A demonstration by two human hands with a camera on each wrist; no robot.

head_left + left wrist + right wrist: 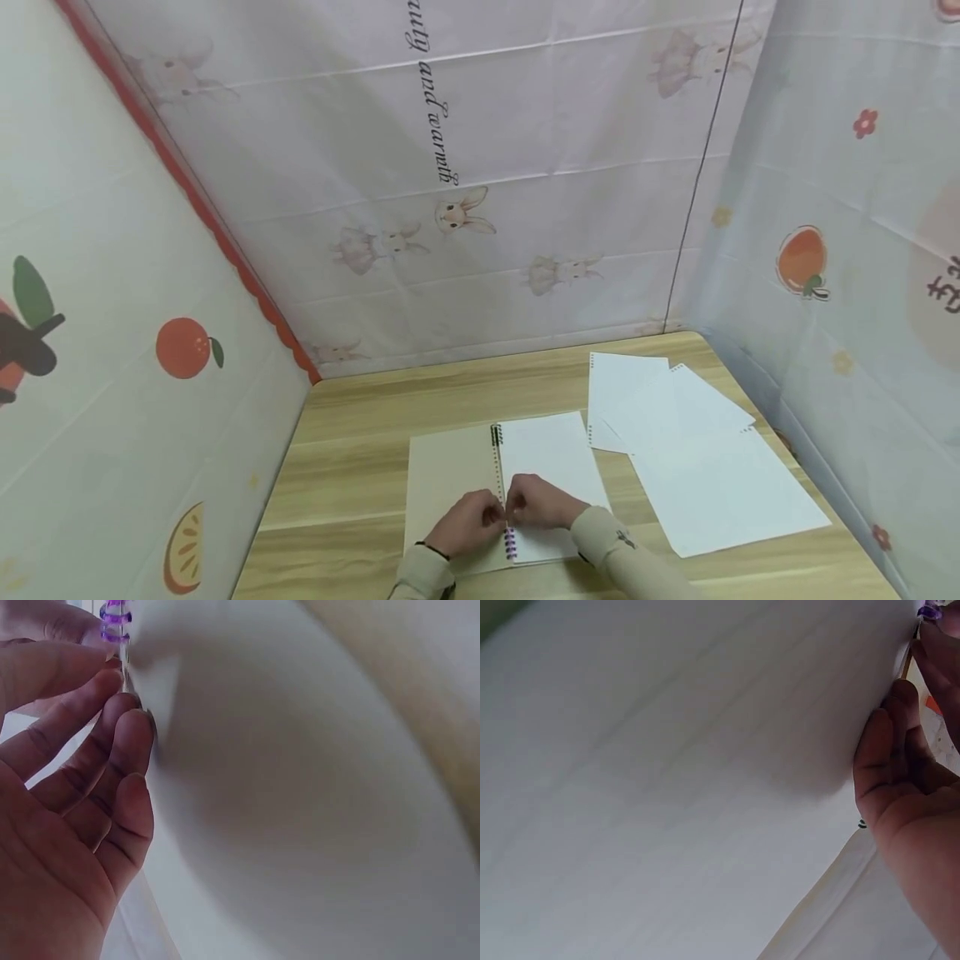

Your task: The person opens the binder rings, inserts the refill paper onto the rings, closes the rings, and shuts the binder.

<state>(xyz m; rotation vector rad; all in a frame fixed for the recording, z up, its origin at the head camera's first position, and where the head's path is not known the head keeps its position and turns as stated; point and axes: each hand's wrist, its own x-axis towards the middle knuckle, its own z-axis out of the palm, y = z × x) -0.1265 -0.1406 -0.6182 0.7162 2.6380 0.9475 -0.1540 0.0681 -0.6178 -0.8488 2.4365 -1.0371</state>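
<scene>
An open notebook lies flat, its tan cover side on the left and a stack of white pages on the right. Purple binding rings sit at the near end of its spine, and dark rings at the far end; bare punched holes show between. My left hand and right hand meet over the spine just beyond the purple rings, fingertips pinching at the page edge. In the left wrist view, thumb and forefinger close beside purple rings. What exactly the fingertips pinch I cannot tell.
To the right, several loose white punched sheets overlap on the wood-grain table. Printed cloth hangings enclose the table at the back and both sides.
</scene>
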